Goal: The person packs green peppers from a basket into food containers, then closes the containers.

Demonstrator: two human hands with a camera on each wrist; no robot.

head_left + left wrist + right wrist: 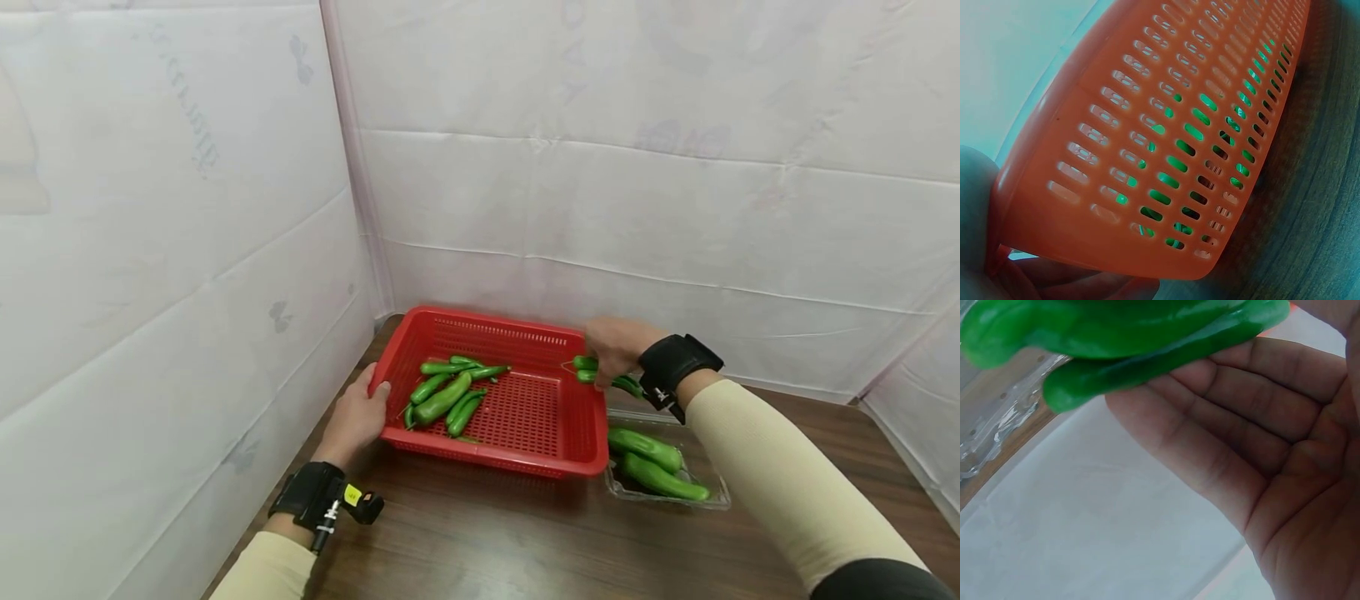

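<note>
While our left hand [358,419] grips the near-left rim of the red perforated plastic basket [525,454], thumb over the edge and fingers under the wall, the basket sits steady on the dark wooden tabletop [480,533] near its left edge. At the basket's right, touching its near-right corner, lies a clear plastic tray [716,500] with two glossy green peppers [654,463] lying in it, their long axes running left to right. Inside the basket, toward its left half, a loose heap of green peppers [448,393] rests on the mesh floor, most lying slantwise.

Farther back, our right hand [615,348] hovers over the basket's far-right rim, and it is the hand nearer the tray. It holds a few slender green peppers [592,371] across the fingers [1222,406], their long axis crossing the palm and their tips pointing left, into the basket. In the right wrist view the fingers lie fairly straight beneath the peppers; we cannot see whether the thumb pins them from above. The held peppers lie well apart from the heap, up and to its right.
</note>
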